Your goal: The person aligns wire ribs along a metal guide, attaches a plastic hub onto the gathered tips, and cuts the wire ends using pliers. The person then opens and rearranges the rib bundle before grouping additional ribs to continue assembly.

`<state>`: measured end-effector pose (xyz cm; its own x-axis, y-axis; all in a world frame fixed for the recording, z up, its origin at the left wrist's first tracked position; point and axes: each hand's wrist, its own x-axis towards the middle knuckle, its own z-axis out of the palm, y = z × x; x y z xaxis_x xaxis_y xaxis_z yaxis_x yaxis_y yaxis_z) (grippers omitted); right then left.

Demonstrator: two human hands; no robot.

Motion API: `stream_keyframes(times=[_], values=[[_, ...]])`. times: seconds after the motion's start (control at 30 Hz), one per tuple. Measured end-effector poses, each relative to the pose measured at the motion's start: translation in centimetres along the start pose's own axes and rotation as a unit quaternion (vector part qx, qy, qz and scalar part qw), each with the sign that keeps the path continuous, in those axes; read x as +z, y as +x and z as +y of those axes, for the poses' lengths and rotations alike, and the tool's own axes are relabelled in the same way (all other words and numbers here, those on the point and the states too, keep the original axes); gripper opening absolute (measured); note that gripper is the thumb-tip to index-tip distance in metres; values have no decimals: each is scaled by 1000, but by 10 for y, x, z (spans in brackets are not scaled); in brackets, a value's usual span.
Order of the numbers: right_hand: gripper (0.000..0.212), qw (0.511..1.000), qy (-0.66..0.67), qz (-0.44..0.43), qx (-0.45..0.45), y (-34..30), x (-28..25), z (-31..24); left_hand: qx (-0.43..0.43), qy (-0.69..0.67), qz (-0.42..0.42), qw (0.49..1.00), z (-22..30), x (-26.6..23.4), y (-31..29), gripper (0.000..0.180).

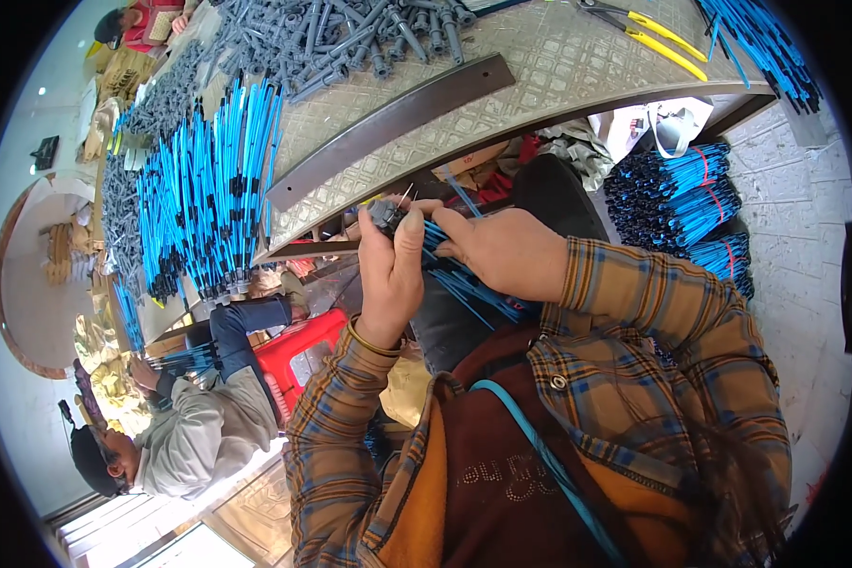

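Note:
My left hand (391, 275) pinches a small dark grey plastic fitting (385, 214) between thumb and fingers, just off the table's front edge. A thin pointed piece sticks up beside the fitting. Close by on the right, my right hand (506, 251) has its fingers curled in toward the left thumb, and its fingertips are closed at the end of the thin blue sticks. What exactly they grip is partly hidden. Several of these blue sticks (469, 295) with dark ends lie under my hands, across my lap.
A pile of grey plastic fittings (350, 38) covers the far table, with rows of blue sticks (208, 189) to its left. A dark metal strip (398, 128) lies along the edge, yellow-handled pliers (667, 55) farther right. Banded blue bundles (696, 208) stand right. A co-worker (194, 426) sits left.

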<state>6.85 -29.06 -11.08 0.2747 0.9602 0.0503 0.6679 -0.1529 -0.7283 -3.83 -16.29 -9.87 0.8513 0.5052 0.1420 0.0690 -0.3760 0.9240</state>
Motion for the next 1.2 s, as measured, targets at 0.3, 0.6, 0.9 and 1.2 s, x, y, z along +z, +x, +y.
stream_keyframes(times=[0.3,0.6,0.9,1.2], values=[[33,998,46,50,-7,2,3,5,-46,-132,33,990,-4,3,6,23],[19,991,82,7,-109,23,1,21,-43,-348,-44,935,-10,-5,8,23],[13,994,-18,-5,-106,23,6,7,-62,-376,-4,925,-6,-6,4,18],[14,988,-29,42,-147,16,20,-2,-91,-302,172,933,-3,6,-7,11]])
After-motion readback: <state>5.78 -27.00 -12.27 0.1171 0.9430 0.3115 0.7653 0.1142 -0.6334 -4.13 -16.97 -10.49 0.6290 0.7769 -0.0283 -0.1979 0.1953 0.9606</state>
